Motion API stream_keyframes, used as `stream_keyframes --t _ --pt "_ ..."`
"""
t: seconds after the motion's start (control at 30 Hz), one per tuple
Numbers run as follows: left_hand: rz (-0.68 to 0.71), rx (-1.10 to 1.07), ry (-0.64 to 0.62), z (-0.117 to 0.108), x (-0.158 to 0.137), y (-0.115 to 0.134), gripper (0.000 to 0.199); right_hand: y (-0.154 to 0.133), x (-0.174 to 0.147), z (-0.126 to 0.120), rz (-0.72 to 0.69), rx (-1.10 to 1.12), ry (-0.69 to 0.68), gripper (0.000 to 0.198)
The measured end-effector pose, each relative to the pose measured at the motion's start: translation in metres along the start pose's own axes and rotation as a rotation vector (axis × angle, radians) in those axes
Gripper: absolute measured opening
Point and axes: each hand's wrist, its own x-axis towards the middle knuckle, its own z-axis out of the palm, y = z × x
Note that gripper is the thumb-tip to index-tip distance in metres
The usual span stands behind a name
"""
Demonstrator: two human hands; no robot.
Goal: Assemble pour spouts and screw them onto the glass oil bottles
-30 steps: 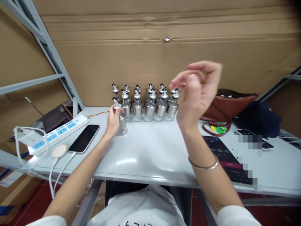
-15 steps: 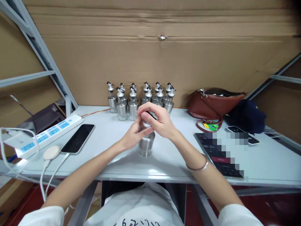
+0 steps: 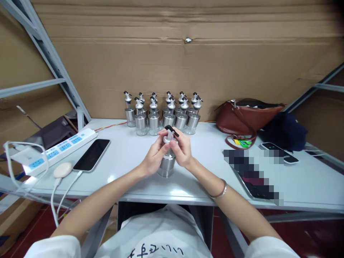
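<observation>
An oil bottle (image 3: pixel 166 165) with a steel-clad body stands upright near the table's front edge, topped by a grey pour spout with a black flip lid (image 3: pixel 171 129). My left hand (image 3: pixel 155 154) wraps the bottle's neck from the left, thumb at the collar. From the right, my right hand (image 3: pixel 182 147) closes round the spout's base, its thumb pressed on the front. Fingers behind the neck are partly hidden. Farther back, several matching oil bottles (image 3: pixel 153 122) stand in two rows, all with spouts fitted.
A white power strip (image 3: pixel 61 148), a phone (image 3: pixel 92 154) and a round white charger (image 3: pixel 63 170) with cables lie at left. To the right are a brown leather bag (image 3: pixel 236 120), a dark cap (image 3: pixel 286 132), a white device (image 3: pixel 279 152) and a partly blurred tablet (image 3: pixel 249 179).
My right hand has come down from over the lid to the spout's base, uncovering the black lid. The bottle stays in about the same place.
</observation>
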Motion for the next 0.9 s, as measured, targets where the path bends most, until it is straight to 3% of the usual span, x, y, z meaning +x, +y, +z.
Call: stream_keyframes --t 0.17,0.4,0.6,0.7,0.9 --pt "0.081 0.106 0.104 0.004 -0.001 -0.005 0.062 -0.005 -0.008 0.007 0.071 0.033 0.05 0.031" --pt "0.154 0.206 0.128 0.007 -0.002 -0.004 0.063 -0.008 -0.011 0.011 -0.025 -0.024 0.097 0.035" --pt "0.173 0.245 0.168 0.008 0.0 -0.003 0.062 -0.007 -0.009 0.009 -0.003 -0.071 0.121 0.038" --pt "0.163 0.237 0.19 0.008 0.0 -0.006 0.062 -0.008 -0.008 0.009 0.083 -0.025 0.135 0.035" --pt "0.137 0.179 0.177 0.01 0.001 -0.007 0.061 -0.012 0.003 0.007 0.41 0.242 0.221 0.035"
